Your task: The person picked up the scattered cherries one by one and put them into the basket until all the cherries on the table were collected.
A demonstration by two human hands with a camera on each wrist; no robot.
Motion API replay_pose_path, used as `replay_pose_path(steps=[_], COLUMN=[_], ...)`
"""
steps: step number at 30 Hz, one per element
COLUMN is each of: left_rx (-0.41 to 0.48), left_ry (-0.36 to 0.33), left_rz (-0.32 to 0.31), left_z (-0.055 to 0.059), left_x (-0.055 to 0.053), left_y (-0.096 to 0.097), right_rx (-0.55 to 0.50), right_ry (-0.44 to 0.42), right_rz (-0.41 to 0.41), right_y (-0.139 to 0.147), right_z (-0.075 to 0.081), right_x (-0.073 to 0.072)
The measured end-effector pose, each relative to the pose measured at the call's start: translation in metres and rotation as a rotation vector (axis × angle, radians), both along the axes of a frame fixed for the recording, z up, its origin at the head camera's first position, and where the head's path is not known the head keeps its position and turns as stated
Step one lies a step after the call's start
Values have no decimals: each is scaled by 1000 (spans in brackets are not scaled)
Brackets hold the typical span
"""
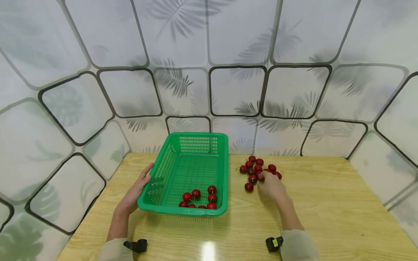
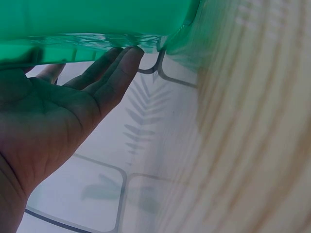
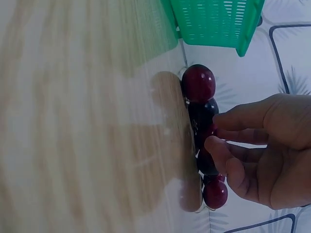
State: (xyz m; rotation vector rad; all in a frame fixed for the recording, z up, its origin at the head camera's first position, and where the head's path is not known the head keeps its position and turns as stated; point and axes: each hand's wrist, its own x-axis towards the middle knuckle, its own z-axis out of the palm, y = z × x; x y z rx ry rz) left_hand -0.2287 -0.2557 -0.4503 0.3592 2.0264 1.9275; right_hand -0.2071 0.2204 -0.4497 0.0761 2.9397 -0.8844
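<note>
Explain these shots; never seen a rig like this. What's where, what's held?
There is no robot, just a person's two bare hands. The widest picture comes from a camera worn on the head; the others come from cameras on the left and right wrists, probably the black strapped-on devices. On the pale yellow wood-grain table is a green rectangular perforated plastic basket with round, shiny red cherries inside. Loose, round, dark-red cherries lie clustered to its right. The left hand, fingers extended, touches the basket's left side. The right hand has its fingers among the loose cherries; whether it grips one is hard to tell.
</note>
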Motion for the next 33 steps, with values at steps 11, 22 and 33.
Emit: replay_pose_path(steps=[11, 22, 33], left_rx=[1, -12, -19], left_ry=[-8, -11, -26], left_rz=[8, 29, 44], left_z=[1, 1, 1], left_x=[0, 1, 0], left_y=[0, 0, 1], right_rx=[25, 195, 226], right_ry=[-5, 75, 5], right_rz=[43, 193, 185], right_y=[-1, -32, -41], right_z=[-1, 5, 1], right_x=[-6, -22, -28])
